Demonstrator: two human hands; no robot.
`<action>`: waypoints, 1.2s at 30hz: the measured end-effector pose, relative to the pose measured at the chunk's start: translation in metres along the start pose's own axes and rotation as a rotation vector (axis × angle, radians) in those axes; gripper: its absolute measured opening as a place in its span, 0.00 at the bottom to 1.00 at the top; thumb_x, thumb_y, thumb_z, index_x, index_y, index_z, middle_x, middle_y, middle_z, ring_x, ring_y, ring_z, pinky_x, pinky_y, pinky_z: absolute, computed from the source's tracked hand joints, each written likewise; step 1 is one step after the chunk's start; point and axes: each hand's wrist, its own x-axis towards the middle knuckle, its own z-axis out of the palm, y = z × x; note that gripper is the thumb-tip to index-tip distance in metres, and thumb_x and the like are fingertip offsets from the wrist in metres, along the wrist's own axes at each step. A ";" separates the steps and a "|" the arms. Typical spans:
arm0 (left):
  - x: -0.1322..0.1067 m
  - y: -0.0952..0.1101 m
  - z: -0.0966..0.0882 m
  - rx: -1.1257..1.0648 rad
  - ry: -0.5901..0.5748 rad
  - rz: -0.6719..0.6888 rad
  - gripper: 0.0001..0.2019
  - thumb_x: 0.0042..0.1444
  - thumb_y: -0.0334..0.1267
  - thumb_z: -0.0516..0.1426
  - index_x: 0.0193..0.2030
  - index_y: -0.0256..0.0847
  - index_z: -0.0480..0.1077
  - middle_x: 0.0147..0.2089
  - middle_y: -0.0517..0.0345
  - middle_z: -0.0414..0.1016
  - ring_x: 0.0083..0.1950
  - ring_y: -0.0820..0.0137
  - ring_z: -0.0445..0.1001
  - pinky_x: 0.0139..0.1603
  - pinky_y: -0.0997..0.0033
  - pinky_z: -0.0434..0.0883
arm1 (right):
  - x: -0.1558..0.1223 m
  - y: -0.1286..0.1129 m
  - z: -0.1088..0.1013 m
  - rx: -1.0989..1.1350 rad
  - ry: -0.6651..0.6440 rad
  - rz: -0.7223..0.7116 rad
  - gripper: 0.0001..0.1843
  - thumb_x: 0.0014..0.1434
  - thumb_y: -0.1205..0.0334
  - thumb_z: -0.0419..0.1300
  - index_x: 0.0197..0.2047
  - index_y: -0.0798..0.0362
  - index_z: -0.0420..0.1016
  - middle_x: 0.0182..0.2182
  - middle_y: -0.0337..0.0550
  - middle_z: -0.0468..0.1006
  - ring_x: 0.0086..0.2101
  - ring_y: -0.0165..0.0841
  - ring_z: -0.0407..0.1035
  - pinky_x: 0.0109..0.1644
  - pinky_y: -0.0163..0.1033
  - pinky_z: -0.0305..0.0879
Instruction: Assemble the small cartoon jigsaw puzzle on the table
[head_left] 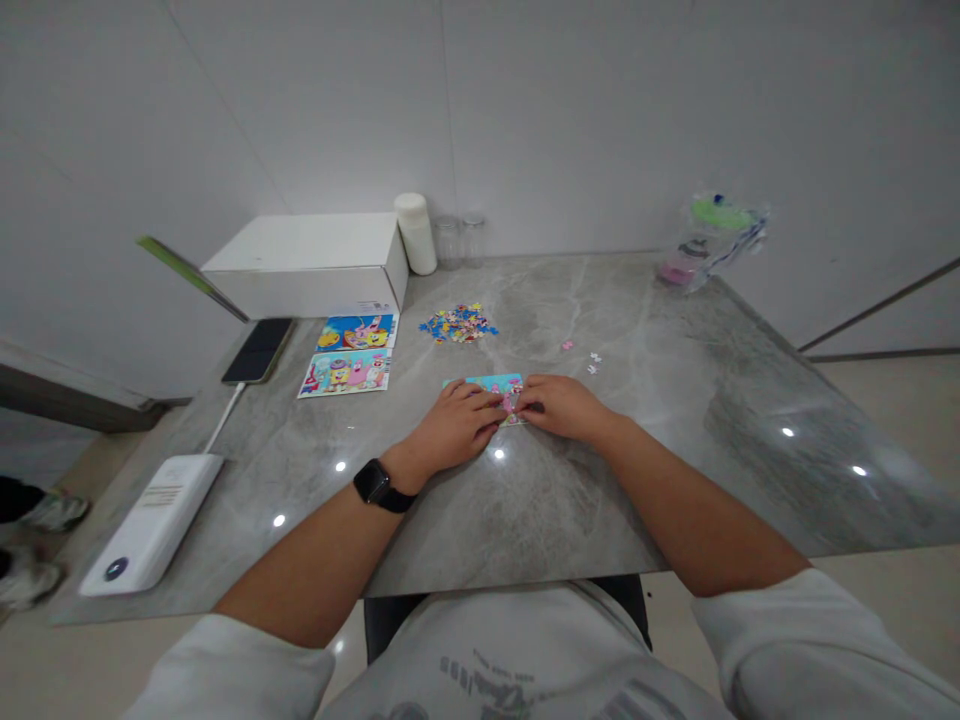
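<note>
A small, colourful jigsaw puzzle lies on the grey table in front of me, partly covered by both hands. My left hand rests over its left part, fingers stretched out and lying flat, with the fingertips near the pink middle. At the puzzle's right edge, my right hand has its fingers bent and pressed together; anything between the fingertips is too small to make out. Beyond the hands is a heap of loose puzzle pieces. A pink piece and a few pale pieces lie apart to the right.
Two cartoon picture cards lie on the left, near a phone cabled to a white power bank. Along the wall stand a white box, a white bottle and two clear glasses. A plastic bag sits back right.
</note>
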 end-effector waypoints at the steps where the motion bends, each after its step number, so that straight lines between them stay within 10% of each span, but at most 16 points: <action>1: 0.000 0.000 0.001 0.003 0.000 0.003 0.17 0.72 0.41 0.53 0.63 0.53 0.77 0.66 0.53 0.77 0.66 0.54 0.69 0.72 0.40 0.60 | 0.000 0.001 -0.001 -0.007 -0.002 0.009 0.08 0.67 0.62 0.63 0.43 0.47 0.86 0.42 0.44 0.82 0.43 0.36 0.74 0.47 0.38 0.64; 16: 0.001 0.001 -0.003 -0.070 0.017 -0.013 0.15 0.71 0.39 0.55 0.60 0.50 0.76 0.63 0.55 0.79 0.63 0.57 0.71 0.67 0.49 0.65 | 0.002 0.003 0.003 0.109 0.076 -0.036 0.09 0.66 0.65 0.63 0.46 0.48 0.85 0.43 0.43 0.82 0.44 0.34 0.74 0.51 0.37 0.65; 25: 0.001 0.000 -0.002 -0.125 0.109 -0.027 0.15 0.70 0.41 0.57 0.61 0.46 0.75 0.61 0.50 0.80 0.61 0.58 0.74 0.68 0.49 0.64 | -0.023 0.081 -0.054 -0.056 0.491 0.598 0.11 0.66 0.63 0.61 0.47 0.52 0.85 0.42 0.48 0.85 0.39 0.37 0.75 0.49 0.42 0.67; 36: -0.006 -0.004 -0.012 -0.083 0.389 -0.193 0.15 0.73 0.44 0.54 0.59 0.43 0.75 0.56 0.48 0.78 0.59 0.57 0.74 0.64 0.51 0.67 | -0.035 0.111 -0.046 -0.107 0.122 0.735 0.09 0.61 0.62 0.67 0.44 0.49 0.87 0.43 0.47 0.87 0.43 0.38 0.78 0.46 0.38 0.67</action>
